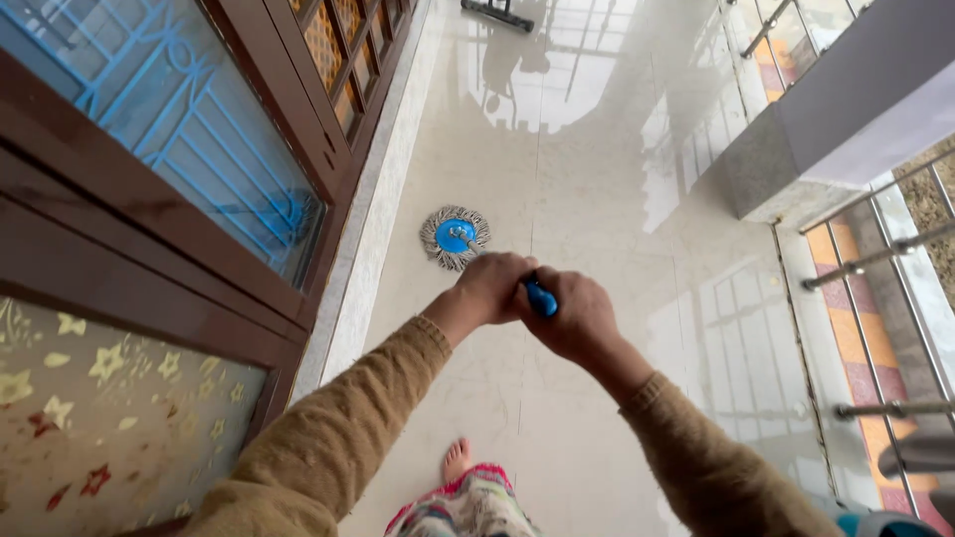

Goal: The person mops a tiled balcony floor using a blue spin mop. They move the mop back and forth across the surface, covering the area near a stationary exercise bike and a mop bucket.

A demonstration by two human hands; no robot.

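We mop a wet balcony floor (pixel 597 199).

The glossy floor runs between wooden doors (pixel 199 199) and a metal railing (pixel 875 259); our left hand (pixel 492 286) and right hand (pixel 575 313) grip the blue mop handle (pixel 541 297), its round mop head (pixel 455 237) resting ahead on the tiles.

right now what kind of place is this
Likely a home balcony or veranda: glossy tiled floor, metal railing on one side, wooden-framed windows on the other; both hands grip a mop.

1. The mop head (pixel 455 238): blue disc, grey-white strands.
2. Mop handle (pixel 541 297): blue.
3. Floor (pixel 587 179) around the mop head: glossy cream tile.
4. Sleeves (pixel 338 438): tan-brown, seemingly knit.
5. Door frame (pixel 249 99) left of the mop head: dark brown.
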